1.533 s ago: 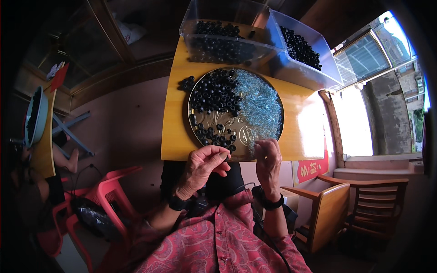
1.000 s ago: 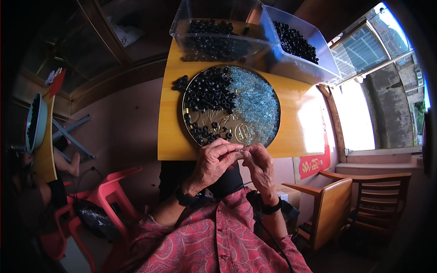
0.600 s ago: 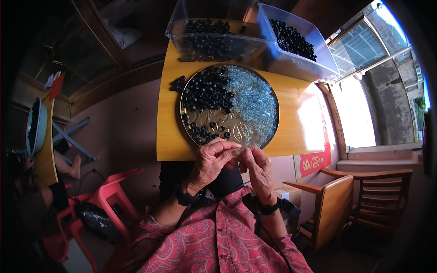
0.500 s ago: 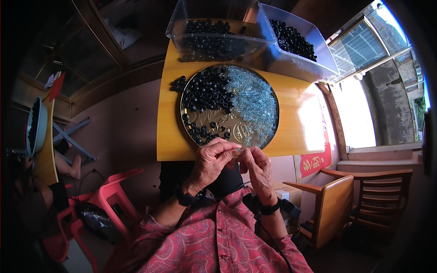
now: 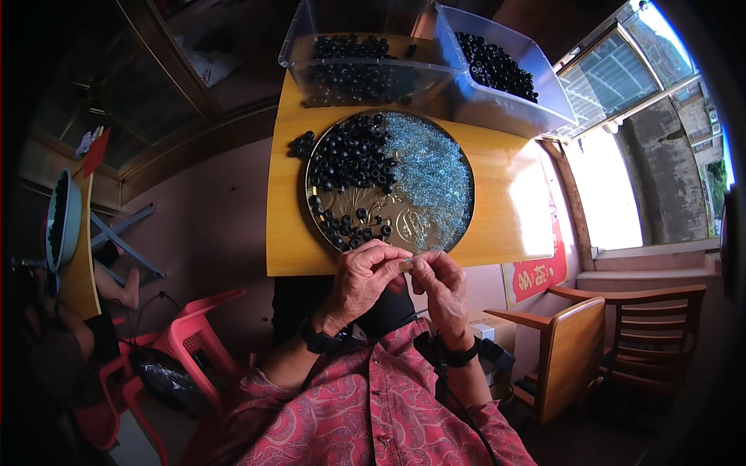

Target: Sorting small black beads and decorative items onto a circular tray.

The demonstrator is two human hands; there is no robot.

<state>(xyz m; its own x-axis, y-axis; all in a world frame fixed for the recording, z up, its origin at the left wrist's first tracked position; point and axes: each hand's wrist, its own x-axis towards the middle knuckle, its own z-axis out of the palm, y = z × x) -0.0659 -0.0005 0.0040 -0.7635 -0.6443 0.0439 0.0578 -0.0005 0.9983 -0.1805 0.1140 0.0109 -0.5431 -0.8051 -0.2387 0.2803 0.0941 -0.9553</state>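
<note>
My left hand [image 5: 363, 277] and my right hand [image 5: 443, 286] meet fingertip to fingertip just off the front edge of a round gold-coloured tray [image 5: 386, 206]. Both are closed in a pinch around a small clear piece [image 5: 407, 264], mostly covered by the fingers. On the tray's left half lie many small black ring-shaped parts [image 5: 351, 151], with several more scattered toward its front. A heap of tiny clear bluish pieces [image 5: 427, 163] covers the right half.
The tray rests on a yellow wooden table [image 5: 505, 167]. Behind it stand two clear plastic bins [image 5: 381, 78] [image 5: 497, 74] holding black parts. A red plastic chair [image 5: 194, 334] is at left, wooden chairs [image 5: 571, 353] at right. Another person's bare leg [image 5: 120, 289] shows at far left.
My right thumb and fingers have shifted slightly around the small piece, and it shows a little more between the fingertips. The tray's contents look the same.
</note>
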